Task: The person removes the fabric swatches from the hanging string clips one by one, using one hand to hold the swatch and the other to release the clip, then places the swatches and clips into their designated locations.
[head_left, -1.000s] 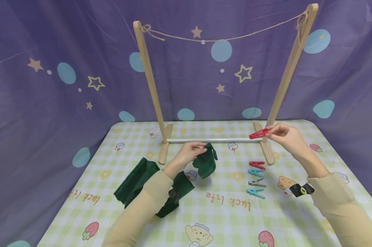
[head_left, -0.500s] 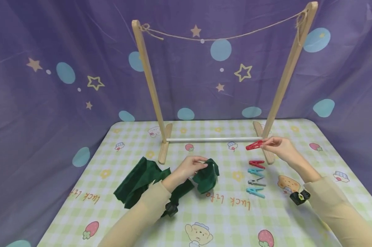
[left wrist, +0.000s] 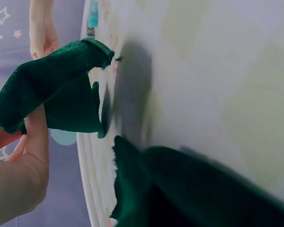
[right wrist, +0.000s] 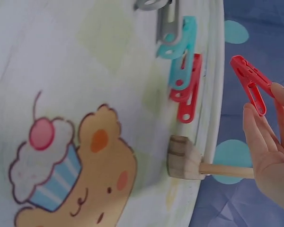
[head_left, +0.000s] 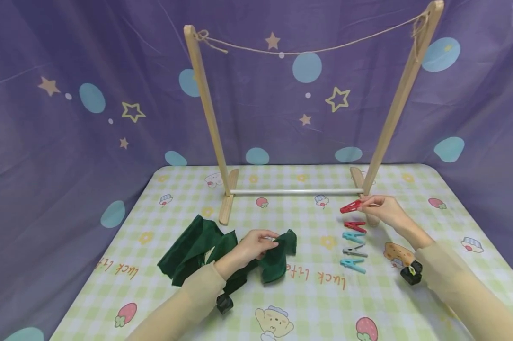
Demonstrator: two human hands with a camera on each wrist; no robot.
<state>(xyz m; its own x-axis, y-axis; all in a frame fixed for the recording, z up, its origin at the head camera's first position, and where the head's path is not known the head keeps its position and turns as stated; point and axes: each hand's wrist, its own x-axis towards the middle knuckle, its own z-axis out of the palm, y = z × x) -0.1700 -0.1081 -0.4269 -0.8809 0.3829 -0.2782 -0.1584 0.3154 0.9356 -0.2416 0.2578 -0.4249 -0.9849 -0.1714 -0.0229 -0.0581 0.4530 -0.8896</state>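
Note:
My left hand pinches a piece of dark green velvety cloth between thumb and fingers, lifted over the table. In the left wrist view the held cloth droops in folds. More green cloth lies crumpled on the table, partly behind my left forearm. My right hand pinches a red clothespin by its handle end, in front of the rack's right foot. Seen from the right wrist, the clothespin is held between thumb and fingertips. Below it on the table lies another red clothespin.
Blue clothespins and a grey one lie in a column on the checked tablecloth. Behind stands a wooden rack, with a left post, a right post, a white bottom rod and a sagging string.
My left hand has come down and nearer with the green cloth. The right hand has lowered and shifted slightly left, carrying the red clothespin.

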